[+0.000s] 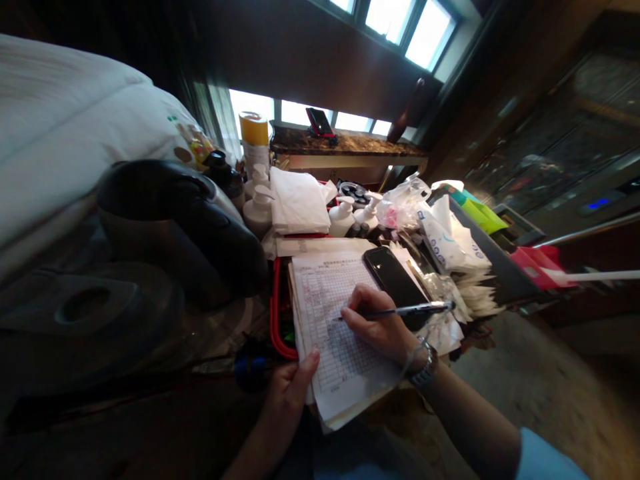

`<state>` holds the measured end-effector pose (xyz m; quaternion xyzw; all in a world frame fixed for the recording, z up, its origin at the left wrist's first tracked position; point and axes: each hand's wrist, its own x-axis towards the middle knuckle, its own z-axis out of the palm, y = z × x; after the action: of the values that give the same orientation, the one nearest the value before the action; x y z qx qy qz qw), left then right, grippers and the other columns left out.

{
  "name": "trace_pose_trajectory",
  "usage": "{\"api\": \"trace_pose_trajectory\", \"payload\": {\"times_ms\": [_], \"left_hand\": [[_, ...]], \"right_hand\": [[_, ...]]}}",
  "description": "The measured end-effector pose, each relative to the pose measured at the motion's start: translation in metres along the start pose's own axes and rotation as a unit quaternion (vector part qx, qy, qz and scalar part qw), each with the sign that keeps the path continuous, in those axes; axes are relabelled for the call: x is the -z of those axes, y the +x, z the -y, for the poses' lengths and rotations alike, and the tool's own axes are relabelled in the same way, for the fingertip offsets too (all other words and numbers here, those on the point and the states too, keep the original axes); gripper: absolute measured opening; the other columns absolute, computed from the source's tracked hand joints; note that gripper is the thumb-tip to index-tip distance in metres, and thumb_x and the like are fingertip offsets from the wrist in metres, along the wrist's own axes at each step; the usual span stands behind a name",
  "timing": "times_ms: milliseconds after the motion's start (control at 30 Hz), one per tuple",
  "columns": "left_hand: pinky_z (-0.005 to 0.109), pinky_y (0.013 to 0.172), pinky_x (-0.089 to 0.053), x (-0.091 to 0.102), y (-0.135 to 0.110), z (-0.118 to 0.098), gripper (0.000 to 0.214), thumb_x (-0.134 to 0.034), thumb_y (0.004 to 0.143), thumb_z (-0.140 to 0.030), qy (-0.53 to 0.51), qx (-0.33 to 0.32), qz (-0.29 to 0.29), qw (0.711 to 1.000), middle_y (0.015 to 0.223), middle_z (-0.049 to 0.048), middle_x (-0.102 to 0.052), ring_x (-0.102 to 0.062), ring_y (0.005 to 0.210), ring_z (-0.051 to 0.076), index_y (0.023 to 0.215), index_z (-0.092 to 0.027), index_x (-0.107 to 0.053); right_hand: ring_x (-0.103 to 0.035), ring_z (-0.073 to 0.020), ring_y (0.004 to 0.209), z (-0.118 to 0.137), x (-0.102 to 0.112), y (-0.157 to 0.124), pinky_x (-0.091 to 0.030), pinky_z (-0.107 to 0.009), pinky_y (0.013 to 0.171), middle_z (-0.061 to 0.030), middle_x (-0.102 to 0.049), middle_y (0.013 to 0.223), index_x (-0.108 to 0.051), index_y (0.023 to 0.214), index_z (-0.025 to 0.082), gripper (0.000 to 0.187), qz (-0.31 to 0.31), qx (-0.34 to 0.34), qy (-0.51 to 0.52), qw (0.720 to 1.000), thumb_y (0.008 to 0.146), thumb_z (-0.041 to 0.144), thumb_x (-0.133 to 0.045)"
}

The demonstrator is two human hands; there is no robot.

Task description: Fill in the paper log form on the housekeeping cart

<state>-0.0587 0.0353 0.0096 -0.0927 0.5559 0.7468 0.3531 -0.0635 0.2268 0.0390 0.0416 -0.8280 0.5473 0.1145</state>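
My right hand [380, 327] is closed on a pen [400, 311], fingers pinched near its tip, and the tip touches the form [330, 313] about midway down its right half. The pen's barrel points off to the right, past the sheet's right edge. A watch [425, 370] sits on that wrist.

My left hand [293, 387] grips the form's near left corner, thumb pressed on top of the paper and the other fingers hidden beneath it, so it is clamped on the stack of sheets. The form is a printed grid, lying over a red tray [276, 320] whose rim shows along the sheet's left edge.

A black phone [395, 280] lies across the form's far right corner, just beyond my right hand. Past the form's far edge stand white pump bottles [343, 217] and a folded white cloth [297, 200]. To the right of the phone lie plastic packets [450, 247]. A dark kettle [185, 227] sits to the left of the tray, near it.
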Motion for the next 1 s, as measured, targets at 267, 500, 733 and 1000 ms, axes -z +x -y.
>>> {"api": "trace_pose_trajectory", "payload": {"times_ms": [267, 500, 733, 1000], "left_hand": [[0.026, 0.062, -0.053, 0.0040, 0.0024, 0.0050, 0.061, -0.079, 0.057, -0.067, 0.011, 0.002, 0.009, 1.000, 0.074, 0.0097, -0.075, -0.068, 0.067, 0.022, 0.077, -0.009, -0.078], [0.025, 0.059, -0.051, 0.0052, 0.0020, 0.0025, 0.065, -0.076, 0.059, -0.070, 0.041, -0.008, 0.005, 0.999, 0.077, 0.0119, -0.075, -0.068, 0.068, 0.023, 0.078, -0.008, -0.078], [0.026, 0.066, -0.054, 0.0069, 0.0031, 0.0064, 0.062, -0.077, 0.058, -0.069, 0.036, -0.018, 0.004, 0.999, 0.075, 0.0101, -0.075, -0.069, 0.069, 0.023, 0.075, -0.009, -0.077], [0.026, 0.065, -0.054, -0.0010, -0.0009, 0.0003, 0.062, -0.079, 0.050, -0.071, 0.023, -0.007, -0.024, 0.999, 0.064, 0.0078, -0.071, -0.065, 0.060, 0.020, 0.064, -0.011, -0.075]], "right_hand": [[-0.042, -0.0102, 0.055, 0.0049, -0.0014, -0.0002, -0.035, -0.025, 0.052, 0.0031, -0.048, 0.060, -0.048, 0.065, 0.019, 0.020, -0.008, 0.022, -0.066, 0.998, 0.080, 0.025, -0.060], [-0.041, -0.0104, 0.054, 0.0029, -0.0007, 0.0000, -0.035, -0.026, 0.051, 0.0033, -0.048, 0.059, -0.048, 0.067, 0.019, 0.021, -0.015, 0.016, -0.050, 0.999, 0.081, 0.028, -0.060], [-0.042, -0.0105, 0.055, 0.0045, -0.0006, -0.0010, -0.035, -0.026, 0.052, 0.0034, -0.048, 0.060, -0.047, 0.066, 0.019, 0.020, -0.021, 0.017, -0.062, 0.998, 0.081, 0.025, -0.059], [-0.042, -0.0090, 0.053, 0.0000, -0.0018, 0.0020, -0.035, -0.023, 0.049, 0.0046, -0.048, 0.059, -0.048, 0.067, 0.019, 0.022, -0.045, 0.003, 0.009, 0.999, 0.082, 0.027, -0.064]]}}
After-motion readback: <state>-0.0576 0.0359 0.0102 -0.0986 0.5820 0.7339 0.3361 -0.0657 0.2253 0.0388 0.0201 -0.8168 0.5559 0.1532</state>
